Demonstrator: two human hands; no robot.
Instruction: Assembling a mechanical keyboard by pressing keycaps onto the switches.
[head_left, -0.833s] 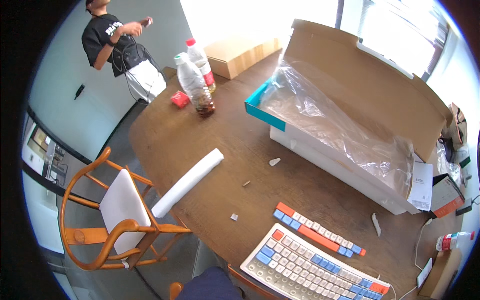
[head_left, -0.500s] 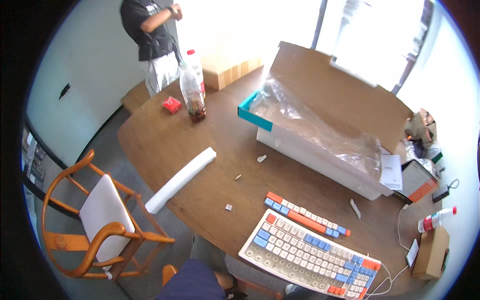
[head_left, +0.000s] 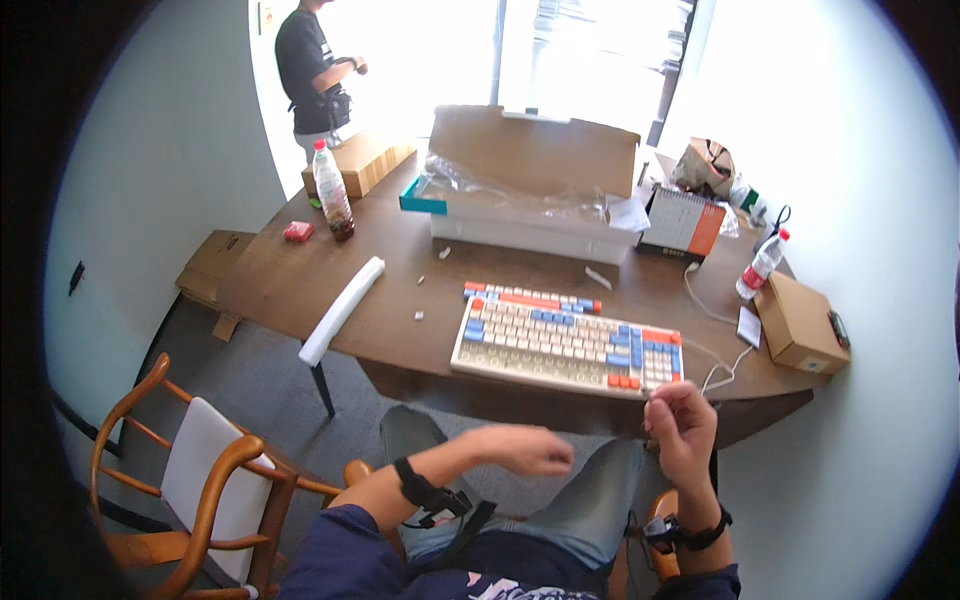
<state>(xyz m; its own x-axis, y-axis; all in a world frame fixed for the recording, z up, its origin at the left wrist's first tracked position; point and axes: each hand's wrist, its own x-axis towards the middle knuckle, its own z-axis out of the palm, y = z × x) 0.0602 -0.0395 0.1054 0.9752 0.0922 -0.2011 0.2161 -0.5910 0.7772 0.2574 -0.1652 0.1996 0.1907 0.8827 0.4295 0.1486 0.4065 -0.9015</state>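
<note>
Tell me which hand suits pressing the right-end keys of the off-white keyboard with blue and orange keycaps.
Likely the right hand: it is raised by the near right corner of the keyboard; the left hand is farther left and farther from those keys.

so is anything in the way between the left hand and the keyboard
Nothing loose shows between the left hand and the keyboard. Only the near side of the table lies between them; whether the hand is above tabletop height is unclear.
</note>
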